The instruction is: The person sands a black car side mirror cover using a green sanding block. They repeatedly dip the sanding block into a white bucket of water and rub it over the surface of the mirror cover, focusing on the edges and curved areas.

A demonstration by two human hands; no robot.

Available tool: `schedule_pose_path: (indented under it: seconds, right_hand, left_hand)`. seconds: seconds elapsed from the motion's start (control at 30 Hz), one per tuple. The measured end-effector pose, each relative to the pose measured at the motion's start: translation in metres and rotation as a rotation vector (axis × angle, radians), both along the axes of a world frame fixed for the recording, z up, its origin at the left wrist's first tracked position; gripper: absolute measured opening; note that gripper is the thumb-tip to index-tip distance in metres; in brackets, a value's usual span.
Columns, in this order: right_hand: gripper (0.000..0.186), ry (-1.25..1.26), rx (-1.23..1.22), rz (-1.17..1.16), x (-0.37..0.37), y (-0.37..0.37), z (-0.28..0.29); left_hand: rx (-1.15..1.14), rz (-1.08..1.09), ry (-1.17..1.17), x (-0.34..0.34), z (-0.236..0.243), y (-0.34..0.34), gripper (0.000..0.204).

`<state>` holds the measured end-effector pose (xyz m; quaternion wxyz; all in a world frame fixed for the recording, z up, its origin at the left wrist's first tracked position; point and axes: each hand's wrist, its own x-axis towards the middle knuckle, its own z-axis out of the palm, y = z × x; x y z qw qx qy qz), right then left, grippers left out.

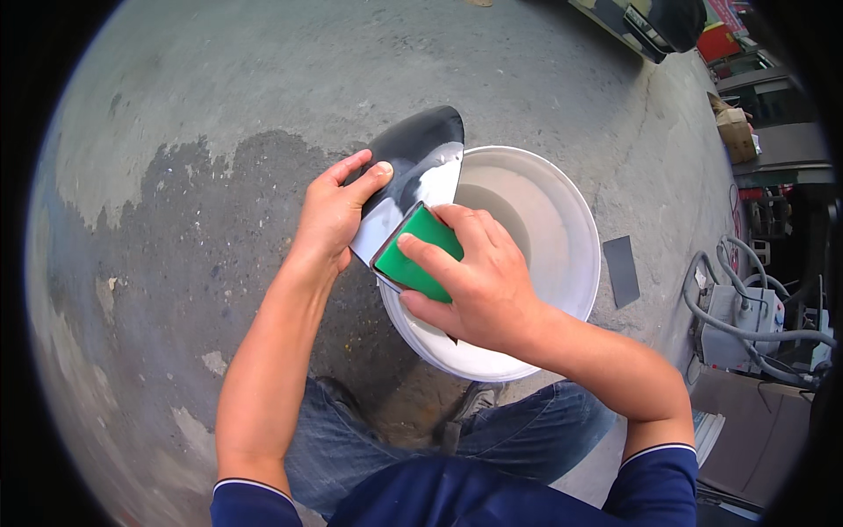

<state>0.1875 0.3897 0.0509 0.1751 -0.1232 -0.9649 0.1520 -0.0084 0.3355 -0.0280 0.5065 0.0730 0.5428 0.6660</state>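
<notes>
At the left rim of the bucket [566,237], left hand [332,215] has its fingers clamped on the panel [410,180], right hand [492,281] has its clamped round a green block [439,235] against the lower end. Looks partway rubbed to me: pale down low, dark up top. Glare hides how much is left.

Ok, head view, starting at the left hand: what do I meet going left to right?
Left hand → green block → right hand → dark grey sheet → grey box with hoses.
</notes>
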Motion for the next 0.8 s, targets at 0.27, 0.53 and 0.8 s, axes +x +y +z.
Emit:
schedule_pose_path:
  seconds: [0.27, 0.53, 0.8]
  right_hand:
    - [0.05, 0.0, -0.003, 0.013, -0.005, -0.003, 0.004]
    - [0.053, -0.017, -0.006, 0.021, -0.006, -0.004, 0.001]
    - [0.051, 0.082, 0.017, -0.072, -0.019, -0.001, -0.006]
  left_hand:
    - [-0.06, -0.016, 0.042, -0.002, 0.004, -0.003, 0.062]
    - [-0.053, 0.019, 0.031, -0.002, 0.001, -0.003, 0.071]
    - [-0.007, 0.059, -0.001, -0.001, -0.003, -0.002, 0.069]
